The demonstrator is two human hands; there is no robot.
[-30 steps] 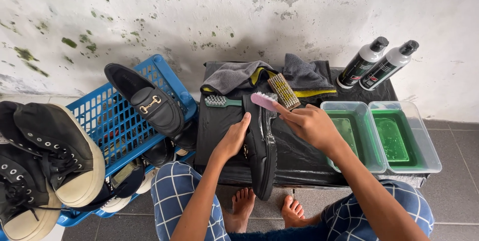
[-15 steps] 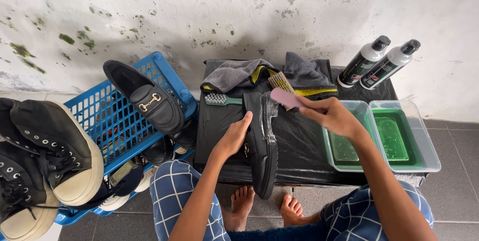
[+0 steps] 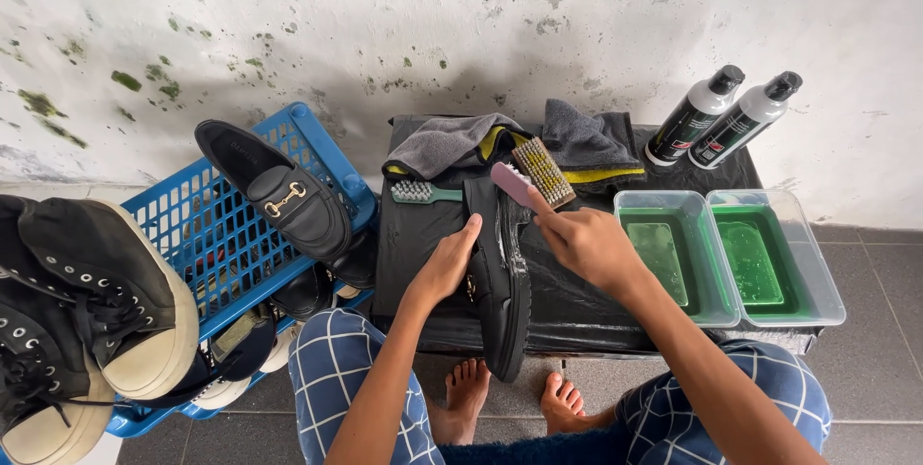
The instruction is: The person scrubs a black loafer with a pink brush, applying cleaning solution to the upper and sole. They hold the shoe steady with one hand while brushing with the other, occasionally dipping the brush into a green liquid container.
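Black and glossy, the leather loafer (image 3: 502, 277) lies on the plastic-covered table (image 3: 586, 301), its toe pointing toward the person. The left hand (image 3: 444, 268) presses its side, fingers wrapped on it. The right hand (image 3: 582, 244) pinches a pink-handled brush (image 3: 512, 183) over the shoe's far end. Two clear tubs of green liquid (image 3: 731, 258) sit just right.

Two bottles (image 3: 716, 114), two green-water trays (image 3: 673, 258), three brushes (image 3: 543, 169), and one blue basket (image 3: 226, 234) are sitting here.

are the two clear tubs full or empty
Neither: both clear tubs hold shallow green liquid, well below their rims.
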